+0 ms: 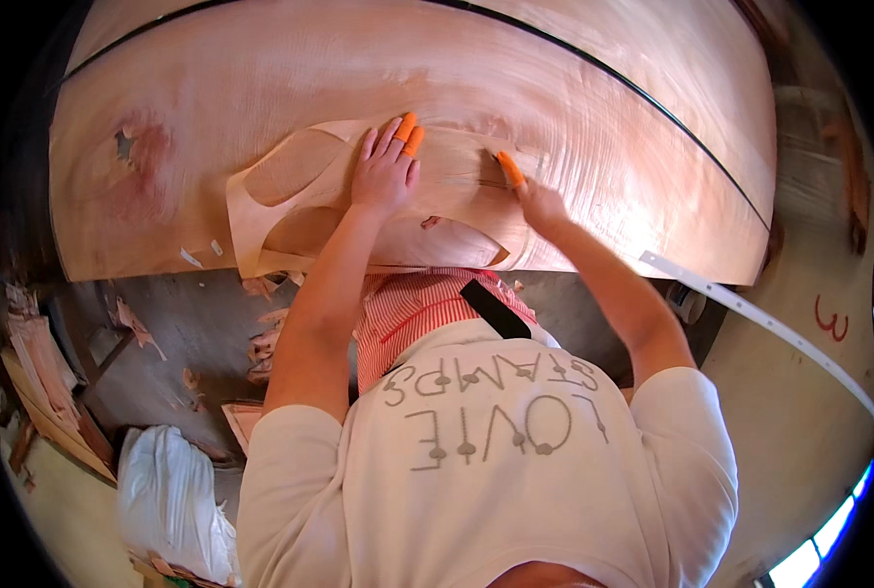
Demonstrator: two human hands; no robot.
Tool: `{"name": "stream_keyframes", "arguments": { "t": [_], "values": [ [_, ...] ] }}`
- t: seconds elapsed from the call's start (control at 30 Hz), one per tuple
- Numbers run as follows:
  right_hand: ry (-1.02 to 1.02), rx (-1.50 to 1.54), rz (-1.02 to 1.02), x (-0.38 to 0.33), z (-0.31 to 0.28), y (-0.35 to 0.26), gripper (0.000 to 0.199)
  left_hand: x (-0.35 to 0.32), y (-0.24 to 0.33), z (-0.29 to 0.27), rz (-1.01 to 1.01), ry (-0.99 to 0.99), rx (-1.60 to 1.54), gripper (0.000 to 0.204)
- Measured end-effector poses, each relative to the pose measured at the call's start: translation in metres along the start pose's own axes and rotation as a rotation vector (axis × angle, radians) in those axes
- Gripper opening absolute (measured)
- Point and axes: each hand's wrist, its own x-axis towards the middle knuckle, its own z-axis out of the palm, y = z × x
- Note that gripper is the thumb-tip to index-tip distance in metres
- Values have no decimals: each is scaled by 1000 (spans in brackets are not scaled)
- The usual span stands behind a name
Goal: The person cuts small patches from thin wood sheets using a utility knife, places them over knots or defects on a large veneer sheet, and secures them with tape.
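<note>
A wide sheet of thin, pinkish-tan wood veneer (202,108) lies before me. On it rests a smaller veneer piece (246,220) with curved, leaf-shaped openings. My left hand (386,176) lies on this smaller piece with its fingers stretched out and pointing away from me; two fingertips wear orange finger covers (410,132). To the right, my right hand (537,201) is closed near the piece's right end, its index finger in an orange cover (509,169) pressed toward the surface. A small dark tip shows by that fingertip; what the hand grips is mostly hidden.
The sheet has a ragged hole (123,147) at left and a dark band (613,73) across its far side. A pale perforated strip (765,309) runs off to the right. Veneer scraps (45,358) and a white plastic bag (172,500) lie at lower left.
</note>
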Motion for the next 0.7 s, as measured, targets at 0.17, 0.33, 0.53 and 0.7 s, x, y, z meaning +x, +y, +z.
{"name": "stream_keyframes", "arguments": {
  "t": [0.17,0.33,0.53,0.7],
  "values": [
    [-27,298,261,-44,24,-40,29,-1,0,2,-3,-20,18,48],
    [281,502,273,-51,37,-20,47,2,0,4,21,-27,41,47],
    [633,839,506,-34,2,14,33,1,1,2,32,-32,42,49],
    [570,1151,526,-7,-5,17,30,3,1,0,39,-63,73,48]
  ]
}}
